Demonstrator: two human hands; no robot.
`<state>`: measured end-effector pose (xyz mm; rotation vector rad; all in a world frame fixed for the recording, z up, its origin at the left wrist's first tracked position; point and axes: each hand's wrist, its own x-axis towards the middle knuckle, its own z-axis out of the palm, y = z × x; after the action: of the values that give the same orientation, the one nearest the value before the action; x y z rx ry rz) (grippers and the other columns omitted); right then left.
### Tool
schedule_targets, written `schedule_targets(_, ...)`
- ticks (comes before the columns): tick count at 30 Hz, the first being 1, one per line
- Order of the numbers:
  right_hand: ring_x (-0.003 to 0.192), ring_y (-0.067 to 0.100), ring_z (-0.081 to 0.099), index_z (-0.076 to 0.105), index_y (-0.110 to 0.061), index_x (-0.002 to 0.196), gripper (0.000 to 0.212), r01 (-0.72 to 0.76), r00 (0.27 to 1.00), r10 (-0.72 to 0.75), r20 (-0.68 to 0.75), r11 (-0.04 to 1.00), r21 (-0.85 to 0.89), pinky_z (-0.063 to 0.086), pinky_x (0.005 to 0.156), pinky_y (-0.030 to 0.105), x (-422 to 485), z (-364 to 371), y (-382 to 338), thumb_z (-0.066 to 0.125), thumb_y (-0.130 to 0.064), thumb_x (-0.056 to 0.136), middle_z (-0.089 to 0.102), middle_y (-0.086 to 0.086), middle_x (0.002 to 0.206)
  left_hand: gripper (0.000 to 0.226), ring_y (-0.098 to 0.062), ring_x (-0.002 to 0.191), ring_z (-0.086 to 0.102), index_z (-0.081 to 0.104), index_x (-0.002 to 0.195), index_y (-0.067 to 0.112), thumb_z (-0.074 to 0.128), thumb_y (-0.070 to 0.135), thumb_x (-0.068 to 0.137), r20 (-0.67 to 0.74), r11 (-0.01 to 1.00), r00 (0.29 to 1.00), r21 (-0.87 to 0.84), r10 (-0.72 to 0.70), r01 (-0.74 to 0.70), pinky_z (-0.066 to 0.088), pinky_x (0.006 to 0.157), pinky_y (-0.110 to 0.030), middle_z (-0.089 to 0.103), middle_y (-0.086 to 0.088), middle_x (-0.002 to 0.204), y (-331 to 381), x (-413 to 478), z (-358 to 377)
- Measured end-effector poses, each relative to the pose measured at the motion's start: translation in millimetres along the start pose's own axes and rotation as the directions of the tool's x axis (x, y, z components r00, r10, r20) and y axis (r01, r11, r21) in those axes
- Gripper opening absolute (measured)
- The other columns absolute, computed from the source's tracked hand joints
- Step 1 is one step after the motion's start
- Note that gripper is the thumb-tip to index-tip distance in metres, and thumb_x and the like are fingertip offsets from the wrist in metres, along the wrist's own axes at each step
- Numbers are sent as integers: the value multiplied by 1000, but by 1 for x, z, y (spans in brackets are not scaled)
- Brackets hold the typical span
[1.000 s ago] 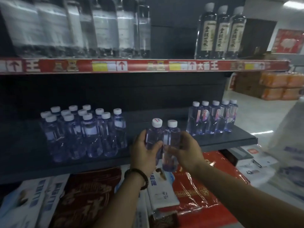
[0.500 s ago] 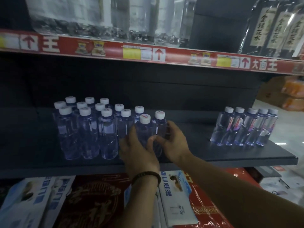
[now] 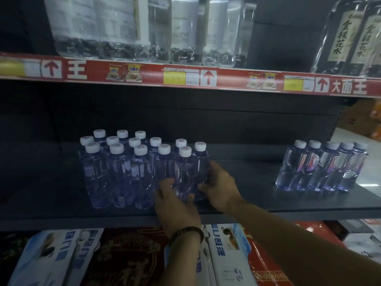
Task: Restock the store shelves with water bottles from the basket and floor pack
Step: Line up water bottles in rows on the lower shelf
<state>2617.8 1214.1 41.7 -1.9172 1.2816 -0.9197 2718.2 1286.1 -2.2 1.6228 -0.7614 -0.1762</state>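
Left hand (image 3: 175, 205) clasping bottle (image 3: 184, 174) | right hand (image 3: 221, 188) clasping neighbouring bottle (image 3: 201, 168) | both upright on dark shelf (image 3: 268, 203), touching cluster (image 3: 115, 170) | right row (image 3: 321, 166) labelled "Ganten" | price strip (image 3: 348, 87) reading "大面王"

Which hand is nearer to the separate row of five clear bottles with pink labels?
Right. The right hand lies on the side toward the row of five clear bottles with pink labels, though apart from it; the left hand is farther left.
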Motion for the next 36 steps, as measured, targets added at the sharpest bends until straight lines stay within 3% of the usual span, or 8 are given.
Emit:
schedule_targets(5, 114, 12, 70, 60, -52, 112, 59, -12, 998, 7, 65, 997, 70, 59, 103, 43, -2, -1, 8, 71, 0, 88, 74, -9, 119, 52, -28, 107, 61, 54, 118, 21, 78, -7, 81, -17, 1000, 1000, -4, -19, 19, 57, 95, -42, 55, -7, 123, -5, -2, 5)
schedule_targets(11, 121, 13, 64, 58, -29, 139, 50, -83, 990, 78, 118, 996, 31, 54, 108, 38, -38, -40, 21, 75, -14, 95, 66, -8, 128, 39, -27, 102, 59, 51, 111, 22, 71, -3, 87, 17, 999, 999, 32, 43, -43, 56, 88, -42, 56, -9, 119, 7, -23, 6)
schedule_targets(15, 101, 8, 70, 66, -22, 126, 32, -110, 978, 114, 172, 993, -32, 56, 82, 19, -90, -101, 41, 68, -6, 99, 74, -2, 112, 20, -19, 91, 63, 53, 106, 27, 66, 16, 95, 230, 990, 970, 95, 84, -108, 54, 78, -35, 62, 3, 102, 34, -61, 13)
schedule_targets(18, 81, 13, 72, 73, -19, 104, 30, -127, 983, 141, 114, 984, -123, 56, 69, 26, -137, -156, 74, 62, 6, 94, 78, 1, 95, 12, -9, 80, 65, 59, 97, 29, 69, 23, 97, 557, 980, 822, 66, 118, -186, 54, 70, -29, 67, 11, 91, 55, -109, 26)
schedule_targets(22, 71, 10, 72, 76, -24, 90, 29, -284, 956, 293, 9, 933, -223, 53, 63, 23, -222, -234, 135, 64, 2, 89, 78, -2, 82, 8, 0, 80, 64, 68, 89, 30, 74, 33, 93, 866, 954, 485, 35, 120, -299, 44, 64, -17, 67, 17, 81, 77, -197, 48)
schedule_targets(29, 70, 15, 76, 80, -19, 89, 12, -714, 686, 662, -301, 691, -110, 60, 64, 28, -396, -317, 283, 71, -11, 92, 80, -1, 77, 10, 3, 68, 59, 71, 100, 24, 75, 21, 91, 992, 910, -58, 80, -113, -407, 51, 61, -11, 68, 13, 85, 26, -369, 110)
schedule_targets(33, 82, 30, 77, 76, -17, 80, 7, -873, 435, 825, -362, 484, 54, 62, 79, 45, -480, -314, 370, 77, -21, 85, 79, 7, 78, 19, -8, 72, 65, 68, 97, 27, 81, 30, 84, 954, 895, -128, 202, -271, -397, 58, 58, -27, 74, 7, 94, -20, -443, 154)
schedule_targets(36, 89, 29, 74, 75, -17, 106, 26, -904, 313, 862, -400, 399, 153, 62, 82, 40, -514, -296, 422, 82, -26, 83, 78, 8, 92, 42, -14, 90, 69, 63, 105, 29, 85, 47, 73, 935, 875, -135, 248, -329, -416, 59, 75, -28, 71, 7, 104, -48, -487, 193)
